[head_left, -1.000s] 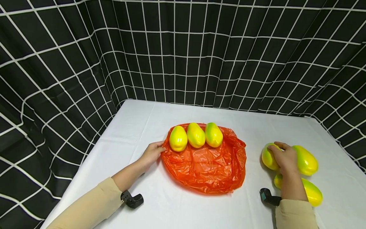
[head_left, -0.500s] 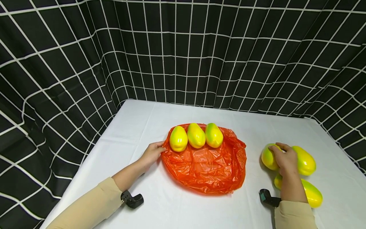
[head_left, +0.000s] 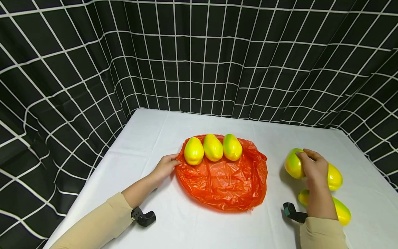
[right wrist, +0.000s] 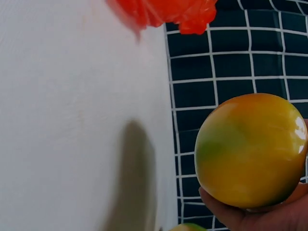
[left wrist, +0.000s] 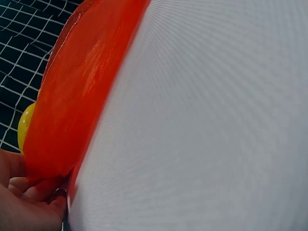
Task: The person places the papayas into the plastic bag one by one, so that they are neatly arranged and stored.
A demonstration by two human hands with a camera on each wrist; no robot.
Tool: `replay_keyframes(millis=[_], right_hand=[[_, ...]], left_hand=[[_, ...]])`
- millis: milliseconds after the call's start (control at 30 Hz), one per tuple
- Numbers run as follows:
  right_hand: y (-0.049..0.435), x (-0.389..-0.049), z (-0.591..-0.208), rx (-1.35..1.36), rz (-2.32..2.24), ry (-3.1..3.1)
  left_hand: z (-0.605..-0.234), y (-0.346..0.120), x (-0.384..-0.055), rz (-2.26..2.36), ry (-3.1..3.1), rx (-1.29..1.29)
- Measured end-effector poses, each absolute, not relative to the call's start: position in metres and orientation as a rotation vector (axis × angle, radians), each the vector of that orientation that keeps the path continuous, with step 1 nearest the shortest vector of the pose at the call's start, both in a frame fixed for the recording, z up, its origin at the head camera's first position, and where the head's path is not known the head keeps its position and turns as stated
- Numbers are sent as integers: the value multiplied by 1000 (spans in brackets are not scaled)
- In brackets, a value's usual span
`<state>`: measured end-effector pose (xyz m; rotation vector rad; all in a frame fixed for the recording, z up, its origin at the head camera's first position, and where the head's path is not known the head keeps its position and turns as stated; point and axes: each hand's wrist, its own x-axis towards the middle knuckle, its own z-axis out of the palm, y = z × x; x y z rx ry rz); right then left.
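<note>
A red plastic bag (head_left: pixel 224 186) lies spread with its mouth open, and three yellow-green papayas (head_left: pixel 194 151) sit in a row along its far side. My left hand (head_left: pixel 166 167) pinches the bag's left rim; in the left wrist view the fingers (left wrist: pixel 41 187) hold the thin red film. At the right, my right hand (head_left: pixel 315 169) grips a papaya (head_left: pixel 293 164) from above, raised off the cloth. The right wrist view shows this papaya (right wrist: pixel 250 151) in the grasp, its shadow apart from it on the white surface.
Two more papayas lie by the right arm: one behind the hand (head_left: pixel 334 177), the other partly hidden under the forearm (head_left: pixel 341 211). A white cloth (head_left: pixel 149 131) covers the table. Black curtains with white grid lines (head_left: pixel 199 62) enclose the back and sides.
My right hand has lifted its papaya off the table, rising slightly. The left hand, the bag and the three papayas in it have stayed in place.
</note>
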<state>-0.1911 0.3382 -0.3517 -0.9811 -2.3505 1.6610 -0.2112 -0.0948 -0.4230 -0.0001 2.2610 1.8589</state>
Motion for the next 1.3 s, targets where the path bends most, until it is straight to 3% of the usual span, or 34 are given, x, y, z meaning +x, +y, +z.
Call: replay_keyframes(millis=[667,1300], right_hand=[[303,-196,-338,-795,1766,-2335],[220,-187,-329,-372,1777,-2490]], left_hand=[[-423,-96,-210,1836,2266,3],[-423,-96,-211,1837,2266,10]])
